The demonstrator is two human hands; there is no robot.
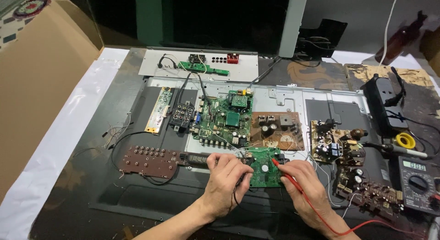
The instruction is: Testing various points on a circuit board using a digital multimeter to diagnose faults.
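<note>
Right hand: your right hand (305, 180), low and right of centre in the frame, pinches a red probe (286, 173) like a pen, tip down on the small green board (265, 165).
Left hand: your left hand (227, 178) sits just left of it, fingers curled over the board's left edge; a black lead (236, 196) loops beneath, but I cannot tell whether you pinch a second probe.
Risk, probe: a slip of the red tip could bridge neighbouring solder points, since your wrist hangs over the edge of the metal panel (137, 198).
Risk, lead: the red lead (362, 228) trails along the bottom right toward the multimeter (417, 185); a tug could drag the tip off.
Risk, clutter: the brown boards (362, 185) just right of your wrist could snag a sleeve or wire.
Farther: the large green board (224, 118) lies mid-frame; the soldering iron (394, 148) rests at the right, well apart.
</note>
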